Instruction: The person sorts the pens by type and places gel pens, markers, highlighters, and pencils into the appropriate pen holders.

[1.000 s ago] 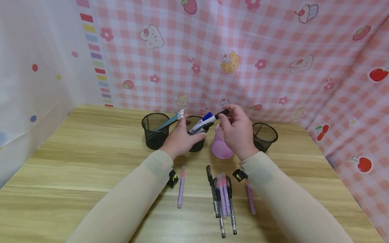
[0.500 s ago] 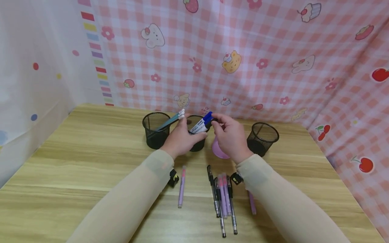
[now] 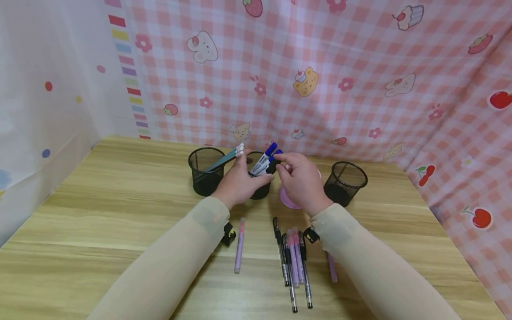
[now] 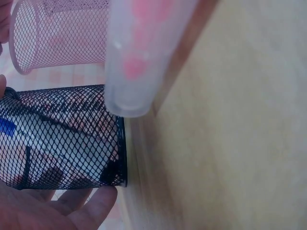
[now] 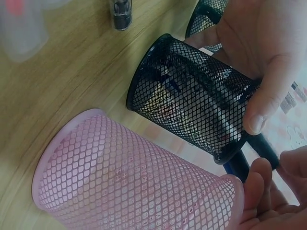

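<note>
My left hand grips the middle black mesh pen cup, its thumb at the rim and its fingers along the far side in the right wrist view. White markers with blue caps lean in this cup, their lower ends showing through the mesh in the left wrist view. My right hand pinches the black cap of a marker whose body is down in the same cup. Partly behind the right hand stands a pink mesh pen cup.
At left a black mesh cup holds teal sticks with white ends. Another black mesh cup stands at right. In front lie black gel pens, pink-and-purple pens and a separate purple pen. A patterned curtain hangs behind.
My right hand has moved left and down, lowering the black-capped marker into the middle cup. The blue-capped markers have shifted apart. My left hand has stayed at the cup.
</note>
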The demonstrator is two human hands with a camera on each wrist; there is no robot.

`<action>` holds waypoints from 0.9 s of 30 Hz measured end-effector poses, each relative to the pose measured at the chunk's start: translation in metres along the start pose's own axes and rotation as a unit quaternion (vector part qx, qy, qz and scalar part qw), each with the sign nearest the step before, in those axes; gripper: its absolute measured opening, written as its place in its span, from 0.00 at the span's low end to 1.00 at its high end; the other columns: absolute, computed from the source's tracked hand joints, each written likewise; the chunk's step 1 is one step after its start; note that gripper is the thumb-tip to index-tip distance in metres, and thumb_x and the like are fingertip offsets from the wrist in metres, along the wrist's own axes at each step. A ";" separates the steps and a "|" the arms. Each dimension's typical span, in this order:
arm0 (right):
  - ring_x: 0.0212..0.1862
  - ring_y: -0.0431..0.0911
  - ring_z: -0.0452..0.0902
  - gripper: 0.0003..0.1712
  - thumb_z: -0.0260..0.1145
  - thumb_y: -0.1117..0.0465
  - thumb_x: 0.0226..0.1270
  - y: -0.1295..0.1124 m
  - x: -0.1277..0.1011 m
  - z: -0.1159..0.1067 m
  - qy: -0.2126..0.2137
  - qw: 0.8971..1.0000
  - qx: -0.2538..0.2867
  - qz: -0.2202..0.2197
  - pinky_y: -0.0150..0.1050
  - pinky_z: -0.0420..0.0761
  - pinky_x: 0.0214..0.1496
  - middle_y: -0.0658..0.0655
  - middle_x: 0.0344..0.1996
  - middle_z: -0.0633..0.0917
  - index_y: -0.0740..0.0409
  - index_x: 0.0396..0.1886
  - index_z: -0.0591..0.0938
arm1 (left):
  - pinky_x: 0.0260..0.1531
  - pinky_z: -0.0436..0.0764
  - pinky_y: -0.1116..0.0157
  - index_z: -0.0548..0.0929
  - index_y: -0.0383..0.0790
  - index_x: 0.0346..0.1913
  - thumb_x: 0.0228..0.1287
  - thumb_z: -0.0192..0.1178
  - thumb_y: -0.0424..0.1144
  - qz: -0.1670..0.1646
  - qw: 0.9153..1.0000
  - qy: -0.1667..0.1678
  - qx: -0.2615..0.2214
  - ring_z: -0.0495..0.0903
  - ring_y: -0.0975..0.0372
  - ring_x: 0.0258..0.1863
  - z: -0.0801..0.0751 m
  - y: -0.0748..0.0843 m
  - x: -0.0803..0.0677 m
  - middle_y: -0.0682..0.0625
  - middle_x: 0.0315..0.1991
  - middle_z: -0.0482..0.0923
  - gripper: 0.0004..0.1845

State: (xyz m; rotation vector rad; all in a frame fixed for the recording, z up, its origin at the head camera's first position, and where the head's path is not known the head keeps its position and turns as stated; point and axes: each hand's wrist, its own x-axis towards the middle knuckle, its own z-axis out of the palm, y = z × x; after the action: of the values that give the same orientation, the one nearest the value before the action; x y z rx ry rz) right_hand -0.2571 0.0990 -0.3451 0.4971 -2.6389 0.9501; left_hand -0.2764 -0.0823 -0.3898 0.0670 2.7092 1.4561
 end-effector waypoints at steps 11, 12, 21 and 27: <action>0.38 0.49 0.82 0.18 0.65 0.63 0.77 0.000 -0.002 0.001 -0.001 1.000 0.006 -0.006 0.41 0.81 0.40 0.60 0.63 0.84 0.57 0.63 0.86 | 0.70 0.75 0.45 0.48 0.56 0.84 0.62 0.67 0.70 0.006 1.000 0.002 -0.003 0.75 0.47 0.72 0.000 -0.001 0.001 0.46 0.80 0.65 0.57; 0.38 0.49 0.82 0.18 0.65 0.63 0.77 0.001 -0.002 0.001 -0.001 1.000 0.010 -0.004 0.41 0.81 0.40 0.60 0.62 0.84 0.57 0.63 0.86 | 0.69 0.75 0.45 0.48 0.56 0.84 0.62 0.67 0.70 0.006 1.000 0.002 -0.003 0.75 0.47 0.71 0.000 -0.002 0.001 0.46 0.80 0.65 0.57; 0.51 0.55 0.82 0.16 0.66 0.60 0.76 0.009 -0.003 -0.006 0.025 0.999 0.032 -0.001 0.51 0.83 0.55 0.61 0.55 0.85 0.60 0.58 0.86 | 0.71 0.74 0.45 0.47 0.58 0.85 0.62 0.67 0.71 0.002 1.000 0.000 -0.003 0.74 0.48 0.72 0.000 -0.001 0.001 0.47 0.81 0.63 0.57; 0.65 0.61 0.71 0.19 0.67 0.58 0.75 0.019 -0.003 -0.008 0.024 0.999 -0.024 -0.017 0.58 0.72 0.67 0.61 0.61 0.84 0.61 0.60 0.85 | 0.71 0.73 0.45 0.46 0.58 0.85 0.61 0.67 0.71 -0.002 1.000 -0.003 0.000 0.73 0.47 0.73 0.000 -0.001 0.001 0.46 0.82 0.62 0.58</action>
State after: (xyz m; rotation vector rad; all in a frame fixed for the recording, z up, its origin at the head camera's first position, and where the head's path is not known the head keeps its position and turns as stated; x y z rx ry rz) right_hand -0.2613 0.1183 -0.3509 0.5009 -2.5957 0.8757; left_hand -0.2777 -0.0831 -0.3907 0.0646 2.7035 1.4530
